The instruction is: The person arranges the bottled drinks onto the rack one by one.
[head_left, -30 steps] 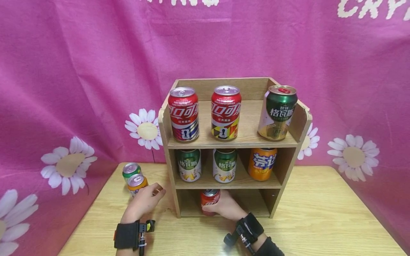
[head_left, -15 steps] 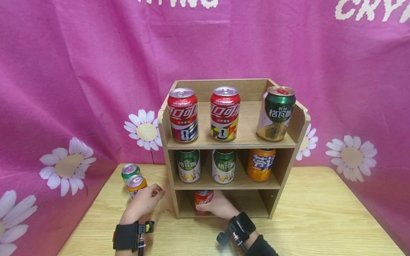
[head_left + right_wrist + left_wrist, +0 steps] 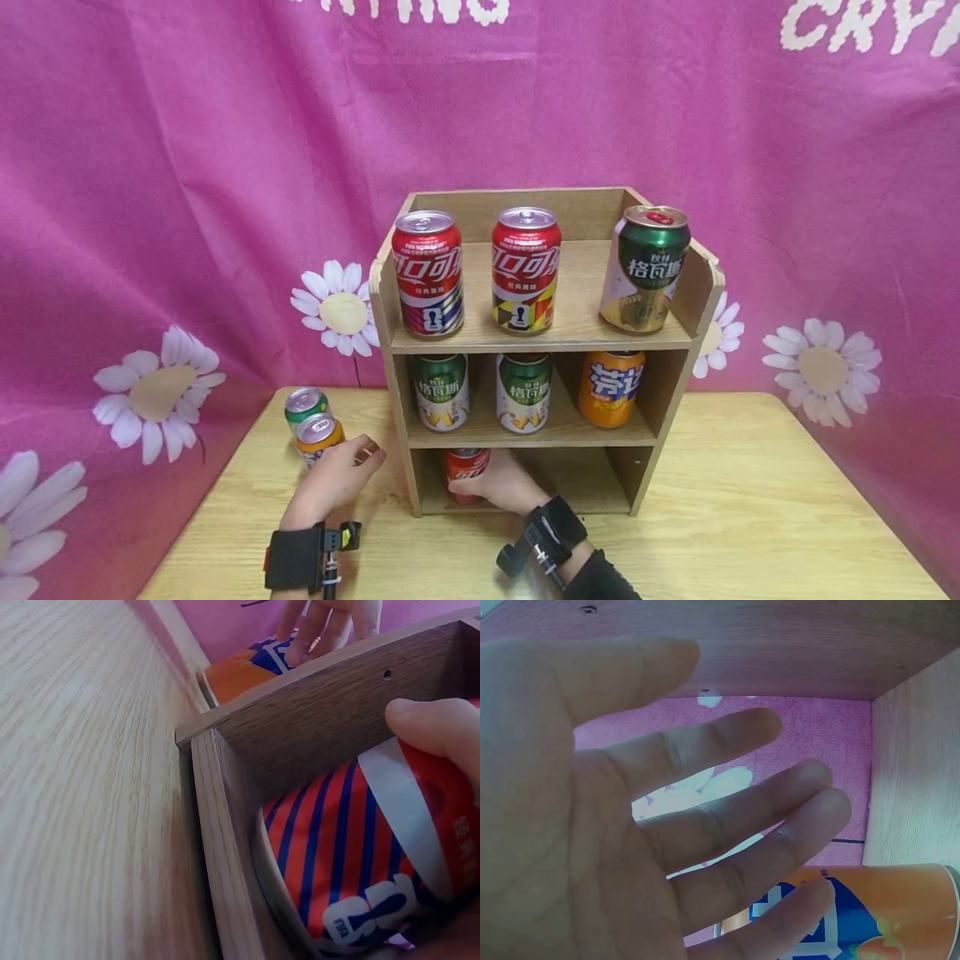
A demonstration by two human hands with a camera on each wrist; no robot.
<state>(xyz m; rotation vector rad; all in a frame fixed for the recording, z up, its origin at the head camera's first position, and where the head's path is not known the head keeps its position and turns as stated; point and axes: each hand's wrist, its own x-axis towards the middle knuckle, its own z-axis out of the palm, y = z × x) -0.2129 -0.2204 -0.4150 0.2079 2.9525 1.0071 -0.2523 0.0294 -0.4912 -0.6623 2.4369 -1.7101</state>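
Observation:
My right hand (image 3: 508, 483) grips a red cola can (image 3: 463, 471) on the left part of the bottom shelf (image 3: 577, 487). In the right wrist view this can (image 3: 322, 847) shows blue stripes and a white band, with the thumb along its side. Its base is close to the shelf's front strip. The left hand (image 3: 341, 469) holds nothing, fingers loosely bent and spread. Beside it on the table stands an orange soda can (image 3: 318, 433); the left wrist view has that can (image 3: 915, 900) partly behind the fingers. A green-and-white can (image 3: 303, 403) stands just behind the orange one.
A wooden three-tier rack (image 3: 555, 343) stands mid-table. Its top holds two red cola cans (image 3: 429, 275) and a green-gold can (image 3: 647, 271). On the middle shelf are two green-and-white cans (image 3: 523, 392) and an orange can (image 3: 611, 387). A pink cloth (image 3: 225, 167) hangs behind.
My right hand has moved left along the bottom shelf with the red cola can, from near the middle toward the left side wall. The left hand has stayed almost still beside the orange can.

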